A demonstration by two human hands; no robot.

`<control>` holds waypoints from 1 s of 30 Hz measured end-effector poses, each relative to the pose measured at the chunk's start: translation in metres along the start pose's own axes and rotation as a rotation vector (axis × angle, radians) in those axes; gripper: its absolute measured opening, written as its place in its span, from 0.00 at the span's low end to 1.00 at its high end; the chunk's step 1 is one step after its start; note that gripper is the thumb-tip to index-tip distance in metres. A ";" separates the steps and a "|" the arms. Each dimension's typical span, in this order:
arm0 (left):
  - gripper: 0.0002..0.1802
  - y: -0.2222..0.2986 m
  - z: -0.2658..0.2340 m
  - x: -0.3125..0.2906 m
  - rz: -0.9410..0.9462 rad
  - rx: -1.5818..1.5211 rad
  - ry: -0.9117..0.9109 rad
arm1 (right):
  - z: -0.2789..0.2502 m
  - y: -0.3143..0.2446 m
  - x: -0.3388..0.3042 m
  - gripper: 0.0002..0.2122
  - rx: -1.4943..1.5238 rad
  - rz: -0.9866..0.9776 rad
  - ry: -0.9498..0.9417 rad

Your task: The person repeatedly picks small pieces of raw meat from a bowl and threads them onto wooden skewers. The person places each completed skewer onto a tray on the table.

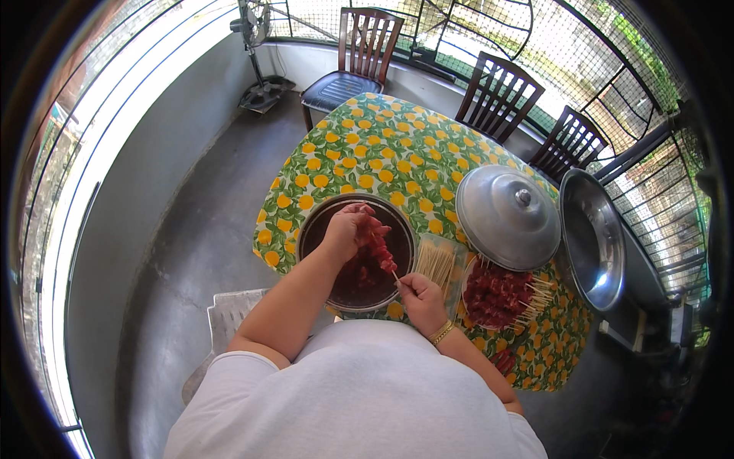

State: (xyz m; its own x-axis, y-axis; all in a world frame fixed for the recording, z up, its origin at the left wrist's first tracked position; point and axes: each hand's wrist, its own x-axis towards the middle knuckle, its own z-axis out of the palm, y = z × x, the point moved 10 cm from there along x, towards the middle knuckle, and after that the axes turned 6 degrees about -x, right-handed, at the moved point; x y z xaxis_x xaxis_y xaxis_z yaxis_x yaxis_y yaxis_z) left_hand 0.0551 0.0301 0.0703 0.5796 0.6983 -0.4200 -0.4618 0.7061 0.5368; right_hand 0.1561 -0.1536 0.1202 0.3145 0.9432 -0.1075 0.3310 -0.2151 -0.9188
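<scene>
Head view: my right grip (423, 304) is pinching the skewer (395, 274), my left grip (349, 228) grasping its meat (378, 249) over the pot (411, 232), presumably for catching drips.

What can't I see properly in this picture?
All in the head view:
Bottom of the pot: hidden by dark contents and the left hand.
Lower end of the held skewer: hidden inside the right hand.
Number of loose sticks: too thin and crowded to count.
Person's legs: hidden by the white shirt.
</scene>
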 end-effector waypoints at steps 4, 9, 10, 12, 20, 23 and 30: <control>0.03 -0.006 0.006 -0.004 -0.014 -0.029 -0.022 | 0.003 0.003 -0.001 0.05 0.055 -0.017 0.006; 0.07 -0.005 0.017 -0.007 -0.006 -0.054 -0.113 | 0.006 0.012 -0.001 0.04 0.058 0.067 -0.008; 0.09 -0.007 0.016 -0.009 -0.025 -0.054 -0.088 | 0.006 0.010 -0.001 0.05 0.122 0.049 -0.005; 0.13 -0.003 0.023 -0.013 -0.018 -0.075 -0.122 | 0.004 0.013 -0.001 0.05 0.174 0.095 -0.009; 0.16 0.001 0.011 -0.011 0.048 0.000 0.084 | 0.003 0.002 0.001 0.05 0.133 0.029 -0.005; 0.14 -0.004 0.006 -0.009 0.053 0.007 0.114 | 0.005 0.002 0.002 0.05 0.138 0.025 -0.006; 0.16 -0.021 0.008 -0.009 0.027 0.107 0.126 | 0.008 0.002 0.002 0.05 0.095 0.052 -0.007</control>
State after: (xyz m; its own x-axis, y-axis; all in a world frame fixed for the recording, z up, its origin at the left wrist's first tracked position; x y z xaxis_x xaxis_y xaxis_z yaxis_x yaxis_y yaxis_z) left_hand 0.0653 0.0080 0.0685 0.4759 0.7306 -0.4896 -0.3976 0.6753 0.6212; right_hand 0.1500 -0.1502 0.1153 0.3222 0.9334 -0.1580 0.2283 -0.2386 -0.9439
